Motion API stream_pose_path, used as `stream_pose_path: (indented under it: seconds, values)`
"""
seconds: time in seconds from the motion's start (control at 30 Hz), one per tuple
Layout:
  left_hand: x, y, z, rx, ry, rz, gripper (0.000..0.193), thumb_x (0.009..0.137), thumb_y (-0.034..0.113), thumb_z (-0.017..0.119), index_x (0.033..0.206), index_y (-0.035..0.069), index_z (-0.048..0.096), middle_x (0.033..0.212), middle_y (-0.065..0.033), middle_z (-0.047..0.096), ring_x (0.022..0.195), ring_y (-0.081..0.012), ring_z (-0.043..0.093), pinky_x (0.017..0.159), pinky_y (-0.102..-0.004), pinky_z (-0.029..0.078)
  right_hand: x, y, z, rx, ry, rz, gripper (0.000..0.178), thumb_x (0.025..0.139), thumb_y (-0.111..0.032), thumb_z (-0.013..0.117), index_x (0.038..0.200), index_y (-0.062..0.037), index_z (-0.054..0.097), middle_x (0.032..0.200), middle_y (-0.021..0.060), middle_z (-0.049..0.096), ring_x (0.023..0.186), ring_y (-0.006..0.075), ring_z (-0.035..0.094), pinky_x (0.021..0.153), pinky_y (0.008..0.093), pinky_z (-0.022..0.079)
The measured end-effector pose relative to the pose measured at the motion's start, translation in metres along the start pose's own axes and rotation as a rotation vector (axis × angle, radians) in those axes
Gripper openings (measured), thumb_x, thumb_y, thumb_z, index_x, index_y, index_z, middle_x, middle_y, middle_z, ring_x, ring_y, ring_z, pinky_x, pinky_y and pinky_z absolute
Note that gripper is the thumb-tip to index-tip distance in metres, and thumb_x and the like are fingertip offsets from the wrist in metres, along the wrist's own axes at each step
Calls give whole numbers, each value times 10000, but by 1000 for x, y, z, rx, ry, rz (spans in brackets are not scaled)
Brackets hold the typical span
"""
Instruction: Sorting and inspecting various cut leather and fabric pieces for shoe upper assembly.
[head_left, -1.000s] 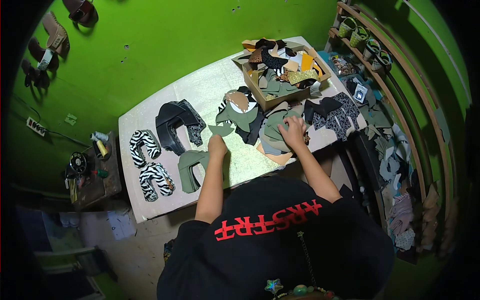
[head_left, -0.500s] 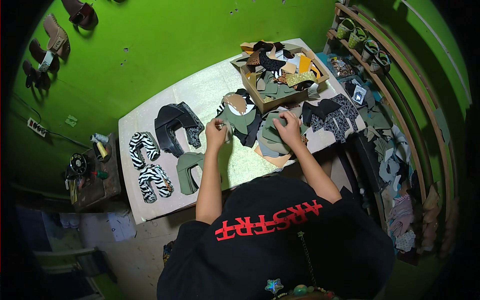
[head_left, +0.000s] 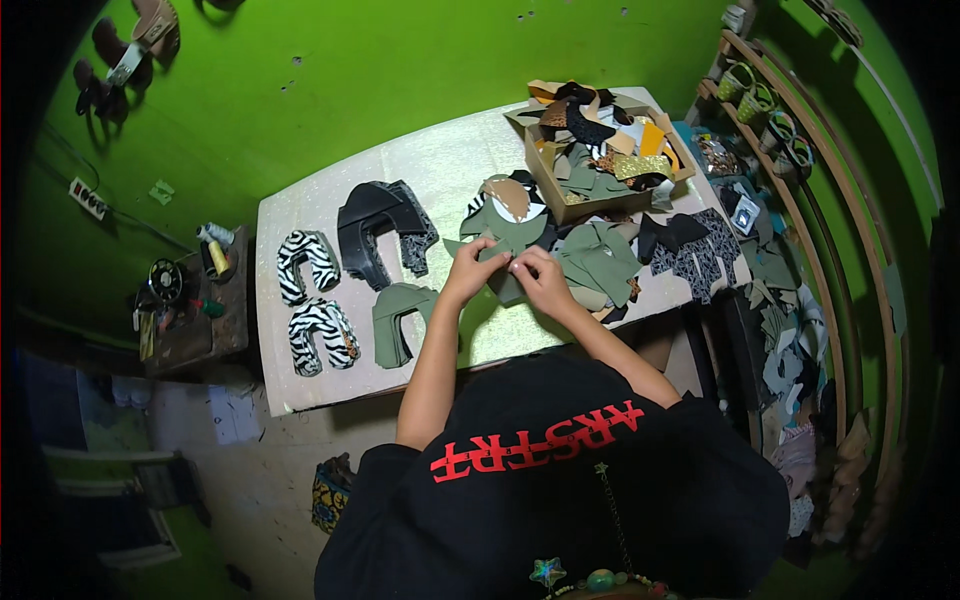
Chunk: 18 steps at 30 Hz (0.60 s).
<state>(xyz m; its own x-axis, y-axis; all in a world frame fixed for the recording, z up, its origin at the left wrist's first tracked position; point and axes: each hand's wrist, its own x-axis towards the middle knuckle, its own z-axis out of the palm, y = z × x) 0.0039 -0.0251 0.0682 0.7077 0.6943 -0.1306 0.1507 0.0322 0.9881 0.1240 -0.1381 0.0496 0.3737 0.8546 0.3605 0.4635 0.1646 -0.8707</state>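
Note:
Over the near side of the table, my hands have come together around a dark green cut piece (head_left: 507, 288) of leather or fabric. My left hand (head_left: 473, 272) is closed on it, thumb pointing inward, with a green corner sticking out past the fingers. Pinched fingers of my right hand (head_left: 540, 283) meet the same piece; whether it is one layer or two is hard to tell. Just beyond lies a pile of green, brown and white cut pieces (head_left: 512, 232). Right of my right hand is another heap of green pieces (head_left: 603, 255).
To the left sit zebra-print stacks (head_left: 308, 265), a black stack (head_left: 380, 220) and a green stack (head_left: 400, 315) of curved pieces. A cardboard box (head_left: 575, 203) of scraps stands at the back right, near dark patterned pieces (head_left: 690, 250). A wooden rack (head_left: 800, 190) borders the right side.
My right hand has left the green heap and moved left to meet my left hand. The green piece is now held between both. The whole view has shifted, so the table appears farther right.

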Motion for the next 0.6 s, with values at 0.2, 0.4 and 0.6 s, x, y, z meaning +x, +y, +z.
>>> stream_pose_path:
  seconds: [0.2,0.4,0.6]
  values:
    - [-23,0,-37,-192,-130,-46,164,778,71,497,930,13,520,910,-89,602,817,-140,594,690,-218,459,20,-1,7,-115,-30,9,251,750,-75,541,998,-35,546,1001,119,509,890,262,519,766,317,414]
    - [-41,13,-59,-454,-203,-43,108,785,44,464,889,14,476,952,-118,572,931,-227,598,723,-281,505,34,-2,32,468,-249,241,286,759,-88,594,1031,-21,535,937,70,560,870,145,522,776,280,420]
    - [-61,14,-93,-268,-92,-64,78,810,48,518,876,19,489,799,-95,607,652,-166,616,582,-244,494,40,-14,52,413,-472,337,218,744,-74,634,940,-19,557,829,-3,548,735,61,501,654,221,434]
